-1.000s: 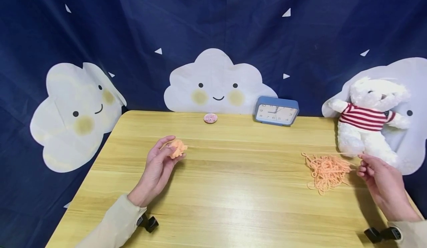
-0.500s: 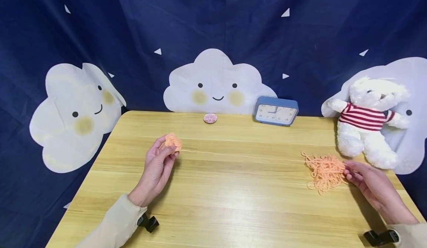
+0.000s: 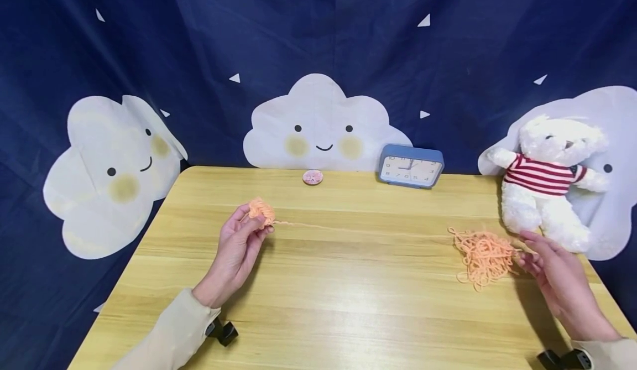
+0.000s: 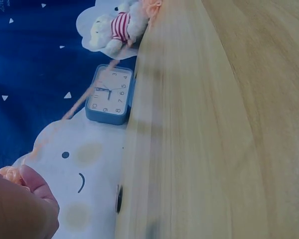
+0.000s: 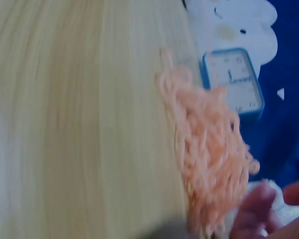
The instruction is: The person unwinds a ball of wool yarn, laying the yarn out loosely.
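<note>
My left hand (image 3: 238, 251) holds a small wound ball of peach yarn (image 3: 261, 213) above the left part of the table, thumb pressed on its near side. From the ball a single strand (image 3: 308, 225) runs rightward across to a loose, tangled pile of the same yarn (image 3: 484, 258). At the pile's right edge is my right hand (image 3: 559, 279), fingertips close to the loops. In the right wrist view a gap shows between its fingers (image 5: 259, 201), beside the yarn heap (image 5: 207, 149). The left wrist view shows the left thumb (image 4: 36, 181) against the ball (image 4: 10, 174).
A blue alarm clock (image 3: 411, 166) stands at the back edge of the wooden table (image 3: 338, 314). Left of it lies a small round pink disc (image 3: 312, 177). A white teddy bear (image 3: 542, 185) in a striped shirt sits behind the right hand. A dark blue cloud-patterned curtain (image 3: 199, 43) hangs behind.
My right hand has moved left to the pile's edge from the raised strand, and its fingers have parted. The strand has dropped lower. The ball has turned in my left hand.
</note>
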`<state>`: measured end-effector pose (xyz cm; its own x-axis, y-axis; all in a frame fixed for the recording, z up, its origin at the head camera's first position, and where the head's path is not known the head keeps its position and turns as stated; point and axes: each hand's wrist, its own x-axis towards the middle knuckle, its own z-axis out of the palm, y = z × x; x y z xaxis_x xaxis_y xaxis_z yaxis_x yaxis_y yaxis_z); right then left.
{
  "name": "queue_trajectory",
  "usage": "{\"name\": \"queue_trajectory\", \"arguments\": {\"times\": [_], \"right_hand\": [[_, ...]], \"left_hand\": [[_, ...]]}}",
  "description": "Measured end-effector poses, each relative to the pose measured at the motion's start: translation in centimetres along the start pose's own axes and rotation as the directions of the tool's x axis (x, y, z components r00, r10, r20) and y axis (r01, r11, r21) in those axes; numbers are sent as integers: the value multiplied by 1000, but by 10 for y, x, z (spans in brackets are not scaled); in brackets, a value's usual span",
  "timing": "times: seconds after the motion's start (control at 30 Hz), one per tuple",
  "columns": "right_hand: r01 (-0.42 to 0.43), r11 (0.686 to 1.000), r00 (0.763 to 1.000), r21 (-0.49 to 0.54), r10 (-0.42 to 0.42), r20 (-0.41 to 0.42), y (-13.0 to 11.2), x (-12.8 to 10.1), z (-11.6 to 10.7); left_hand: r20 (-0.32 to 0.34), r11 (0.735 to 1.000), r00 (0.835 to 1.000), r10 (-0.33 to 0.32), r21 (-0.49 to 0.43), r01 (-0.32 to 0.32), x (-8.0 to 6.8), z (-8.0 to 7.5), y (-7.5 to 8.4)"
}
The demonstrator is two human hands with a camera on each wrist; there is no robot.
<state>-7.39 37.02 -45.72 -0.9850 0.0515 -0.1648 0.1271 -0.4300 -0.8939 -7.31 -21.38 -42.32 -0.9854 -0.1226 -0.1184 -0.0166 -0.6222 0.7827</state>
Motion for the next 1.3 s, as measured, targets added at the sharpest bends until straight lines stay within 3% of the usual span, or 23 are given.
{"name": "queue_trajectory", "arguments": {"times": [0.17,0.33,0.57,0.87,1.1,1.3], "right_hand": [[96,982,993,160,-83,-85,-1,-7,22],[92,968,996,235,-90,-22,0,-7,46],[29,992,983,120,-50,176,11,-3,85],[11,995,921,-104,31,389,30,5,149],[-83,973,885,-213,171,434,55,17,200],[-122,969,869,-217,210,449,79,19,232]], "left_hand": [[5,1000,1000,-3,-10,3,0,1,0],[16,1000,1000,-11,-2,11,-1,2,0],[33,999,999,-8,36,7,-1,2,-2],[47,998,998,-27,53,25,0,7,-5],[68,997,996,-62,44,60,0,10,-6],[108,996,991,-82,55,77,-1,13,-8]]}}
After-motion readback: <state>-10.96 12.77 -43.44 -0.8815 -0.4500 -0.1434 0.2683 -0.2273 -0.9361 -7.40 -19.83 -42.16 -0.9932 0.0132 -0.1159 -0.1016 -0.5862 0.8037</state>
